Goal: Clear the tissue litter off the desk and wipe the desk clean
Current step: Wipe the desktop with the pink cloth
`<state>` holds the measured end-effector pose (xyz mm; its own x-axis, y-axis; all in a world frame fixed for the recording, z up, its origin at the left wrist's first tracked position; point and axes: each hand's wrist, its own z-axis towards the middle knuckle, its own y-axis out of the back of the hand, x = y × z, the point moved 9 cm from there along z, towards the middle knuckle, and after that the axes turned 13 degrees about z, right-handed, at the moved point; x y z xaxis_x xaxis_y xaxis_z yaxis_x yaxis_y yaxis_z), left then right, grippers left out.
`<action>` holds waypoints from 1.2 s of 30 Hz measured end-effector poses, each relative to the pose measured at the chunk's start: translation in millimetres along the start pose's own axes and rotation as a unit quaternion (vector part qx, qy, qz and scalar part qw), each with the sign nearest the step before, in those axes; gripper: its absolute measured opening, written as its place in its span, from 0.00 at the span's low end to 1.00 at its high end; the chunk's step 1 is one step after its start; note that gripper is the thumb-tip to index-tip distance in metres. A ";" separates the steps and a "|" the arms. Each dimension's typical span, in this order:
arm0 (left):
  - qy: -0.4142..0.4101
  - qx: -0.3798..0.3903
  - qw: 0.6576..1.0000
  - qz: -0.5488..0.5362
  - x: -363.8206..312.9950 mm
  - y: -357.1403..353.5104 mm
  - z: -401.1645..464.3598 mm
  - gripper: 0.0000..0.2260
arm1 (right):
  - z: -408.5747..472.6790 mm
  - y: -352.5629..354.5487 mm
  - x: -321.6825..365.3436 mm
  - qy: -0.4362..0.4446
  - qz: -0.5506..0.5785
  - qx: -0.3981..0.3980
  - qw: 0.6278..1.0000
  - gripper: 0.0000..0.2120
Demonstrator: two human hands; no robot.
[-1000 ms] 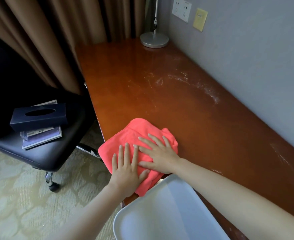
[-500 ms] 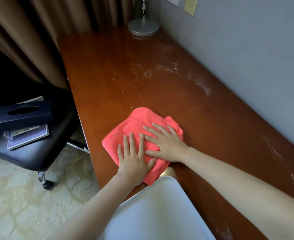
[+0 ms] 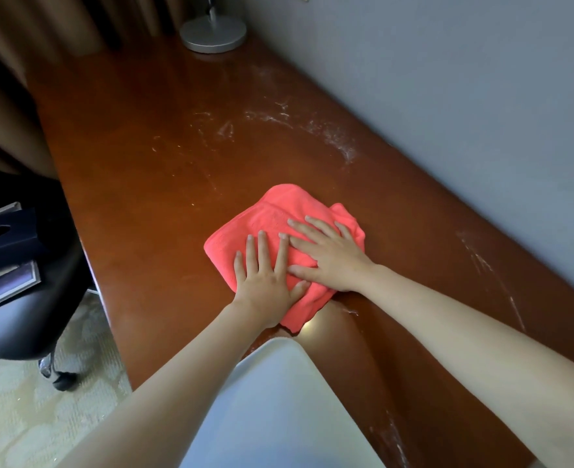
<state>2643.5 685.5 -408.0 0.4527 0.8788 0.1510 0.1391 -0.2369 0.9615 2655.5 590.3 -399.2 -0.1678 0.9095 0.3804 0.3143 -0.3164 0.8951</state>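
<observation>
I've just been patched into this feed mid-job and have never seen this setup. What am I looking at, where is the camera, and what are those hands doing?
There is no machine here: a person works with two bare hands. The one view comes from a camera worn on the person's head, looking forward and down, so the arms reach in from the bottom edge.

The left hand and right hand lie flat, fingers straight, pressing a pink cloth onto a brown desk. Nothing is gripped; the cloth is only pressed.

White streaks of dust lie on the desk beyond the cloth, with more along the wall side at right. A lamp base stands at the far end. A black chair at left carries a dark tissue box on top of some booklets. No tissue litter shows on the desk.
</observation>
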 end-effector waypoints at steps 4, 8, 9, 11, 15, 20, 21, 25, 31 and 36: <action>-0.029 0.009 1.000 0.008 -29.3 6.2 5.4 0.36 | -19.2 5.5 -25.5 -0.028 0.007 -0.012 1.000 0.36; -0.050 0.020 0.998 0.015 -56.7 8.9 5.0 0.36 | -41.1 8.3 -45.0 -0.048 0.011 -0.019 0.999 0.37; -0.052 0.022 0.998 0.015 -62.5 9.0 3.7 0.36 | -47.0 8.9 -49.0 -0.054 0.011 -0.019 0.998 0.36; -0.058 0.027 0.998 0.021 -74.4 9.4 -0.5 0.36 | -58.4 8.3 -56.3 -0.063 0.013 -0.021 0.998 0.31; -0.125 0.045 0.990 -0.047 -84.4 13.0 -23.7 0.36 | -79.9 3.3 -61.8 -0.072 0.030 -0.024 0.997 0.30; -0.043 0.026 0.988 -0.149 2.5 16.2 -87.4 0.45 | -90.3 2.1 -63.6 -0.094 0.031 -0.021 0.995 0.31; -0.011 0.026 0.990 -0.134 20.6 9.7 -102.5 0.40 | -90.8 1.4 -63.3 -0.095 0.028 -0.019 0.995 0.33; -0.005 0.016 0.990 -0.143 44.9 -13.9 -141.1 0.17 | -93.4 -2.2 -63.2 -0.106 0.030 -0.024 0.994 0.42; 0.022 -0.076 0.986 -0.148 54.8 -23.9 -158.1 0.16 | -95.2 -3.0 -64.1 -0.120 0.012 -0.022 0.992 0.34; 0.055 -0.106 0.986 -0.121 80.5 -36.9 -161.8 0.12 | -95.5 -1.4 -63.5 -0.123 0.016 -0.034 0.992 0.43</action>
<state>2532.3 832.0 -394.2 0.3292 0.9413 -0.0749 0.0389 0.0657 0.9971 2576.5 507.2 -402.4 0.0767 0.9344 0.3478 0.2497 -0.3557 0.9006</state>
